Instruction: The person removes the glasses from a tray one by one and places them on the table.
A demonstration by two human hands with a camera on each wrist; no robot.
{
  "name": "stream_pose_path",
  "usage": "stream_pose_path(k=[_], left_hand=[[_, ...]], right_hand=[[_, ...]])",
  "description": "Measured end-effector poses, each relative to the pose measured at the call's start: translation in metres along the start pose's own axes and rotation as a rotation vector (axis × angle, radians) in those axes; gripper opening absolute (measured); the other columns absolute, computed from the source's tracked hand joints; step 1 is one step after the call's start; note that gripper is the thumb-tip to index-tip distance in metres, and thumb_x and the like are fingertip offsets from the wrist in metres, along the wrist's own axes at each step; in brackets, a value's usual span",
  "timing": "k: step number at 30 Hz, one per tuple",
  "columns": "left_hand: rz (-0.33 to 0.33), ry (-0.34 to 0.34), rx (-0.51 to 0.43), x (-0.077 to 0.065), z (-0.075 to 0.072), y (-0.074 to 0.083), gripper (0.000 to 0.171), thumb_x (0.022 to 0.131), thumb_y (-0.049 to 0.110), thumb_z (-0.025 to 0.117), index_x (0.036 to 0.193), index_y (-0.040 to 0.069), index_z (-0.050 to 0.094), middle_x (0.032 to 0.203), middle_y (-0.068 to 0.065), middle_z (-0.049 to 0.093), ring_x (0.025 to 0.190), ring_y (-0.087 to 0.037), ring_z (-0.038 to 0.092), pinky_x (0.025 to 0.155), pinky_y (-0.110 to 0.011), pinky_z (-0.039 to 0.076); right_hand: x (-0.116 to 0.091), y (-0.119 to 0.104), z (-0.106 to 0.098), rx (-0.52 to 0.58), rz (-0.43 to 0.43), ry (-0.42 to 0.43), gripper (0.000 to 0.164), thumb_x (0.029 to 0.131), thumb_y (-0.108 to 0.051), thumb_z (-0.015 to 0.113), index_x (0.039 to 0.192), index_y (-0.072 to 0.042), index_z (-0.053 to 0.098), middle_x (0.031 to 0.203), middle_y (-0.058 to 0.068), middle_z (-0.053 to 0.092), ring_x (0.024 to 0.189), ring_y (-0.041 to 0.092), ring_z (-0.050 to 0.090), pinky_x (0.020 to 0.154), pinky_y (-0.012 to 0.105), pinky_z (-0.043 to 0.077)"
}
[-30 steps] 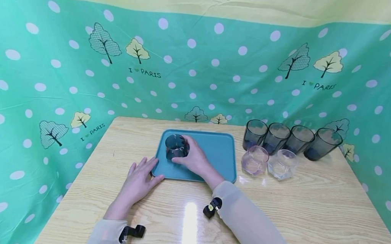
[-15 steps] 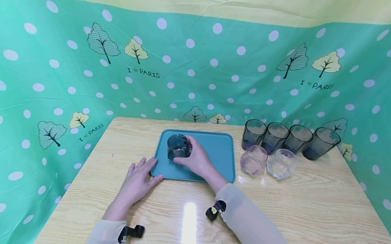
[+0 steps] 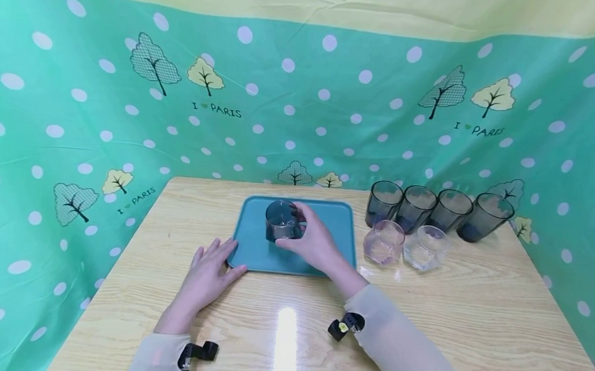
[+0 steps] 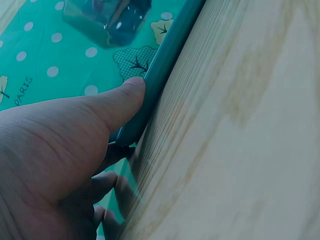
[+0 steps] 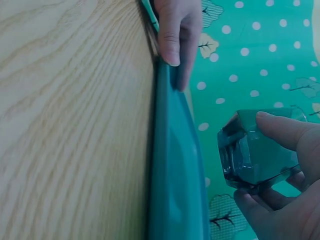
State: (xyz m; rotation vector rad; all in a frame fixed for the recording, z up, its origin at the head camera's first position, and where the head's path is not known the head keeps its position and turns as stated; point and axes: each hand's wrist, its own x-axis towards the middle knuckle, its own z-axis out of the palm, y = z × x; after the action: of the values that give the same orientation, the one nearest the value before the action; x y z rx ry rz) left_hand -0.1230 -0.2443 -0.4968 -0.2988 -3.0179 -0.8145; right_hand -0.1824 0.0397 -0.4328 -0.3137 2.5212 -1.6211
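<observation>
In the head view my right hand [image 3: 315, 240] grips a short, dark smoky glass tumbler [image 3: 281, 220] over the left half of a blue tray [image 3: 296, 274]. The right wrist view shows the faceted tumbler [image 5: 255, 152] with the thumb on one side and the other fingers on the opposite side. It appears held clear of the tray. My left hand [image 3: 205, 276] lies at the tray's front left corner, fingers extended. Its thumb [image 4: 131, 90] touches the tray rim [image 4: 167, 65] in the left wrist view.
Right of the tray, several tall dark glasses [image 3: 417, 209] stand in a row. In front of them are a pinkish faceted glass [image 3: 384, 245] and a clear one [image 3: 425, 251]. A dotted green cloth [image 3: 303, 110] hangs behind the wooden table [image 3: 422, 335].
My right hand has carried the smoky tumbler to the right over the tray, and the right forearm has shifted right with it. My left hand has stayed at the tray corner.
</observation>
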Motion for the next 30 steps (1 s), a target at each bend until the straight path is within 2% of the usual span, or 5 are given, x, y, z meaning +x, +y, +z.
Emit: stream_pose_path(k=[9,22,30], left_hand=[[0.016,0.002,-0.016,-0.001,-0.001,0.001,0.076,0.108,0.041,0.075,0.166,0.001,0.047,0.169,-0.024,0.045,0.163,-0.05,0.026,0.131,-0.071,0.006],[0.027,0.012,-0.021,-0.002,-0.001,0.003,0.076,0.107,0.039,0.075,0.165,0.0,0.047,0.17,-0.024,0.044,0.162,-0.051,0.027,0.131,-0.072,0.007],[0.027,0.009,-0.031,-0.003,-0.001,0.002,0.076,0.108,0.041,0.074,0.166,0.0,0.046,0.17,-0.023,0.044,0.163,-0.051,0.026,0.131,-0.072,0.006]], right_hand=[[-0.019,-0.005,-0.033,0.022,0.012,0.009,0.096,0.088,-0.018,0.097,0.167,-0.017,0.042,0.157,0.009,0.055,0.149,0.029,0.051,0.123,0.043,0.046],[-0.049,-0.002,-0.083,0.009,0.053,0.042,0.099,0.088,-0.022,0.098,0.169,-0.023,0.041,0.158,0.009,0.053,0.148,0.035,0.053,0.12,0.05,0.049],[-0.066,-0.002,-0.112,0.017,0.06,0.07,0.1,0.089,-0.016,0.096,0.17,-0.018,0.037,0.161,0.015,0.051,0.152,0.038,0.049,0.124,0.051,0.044]])
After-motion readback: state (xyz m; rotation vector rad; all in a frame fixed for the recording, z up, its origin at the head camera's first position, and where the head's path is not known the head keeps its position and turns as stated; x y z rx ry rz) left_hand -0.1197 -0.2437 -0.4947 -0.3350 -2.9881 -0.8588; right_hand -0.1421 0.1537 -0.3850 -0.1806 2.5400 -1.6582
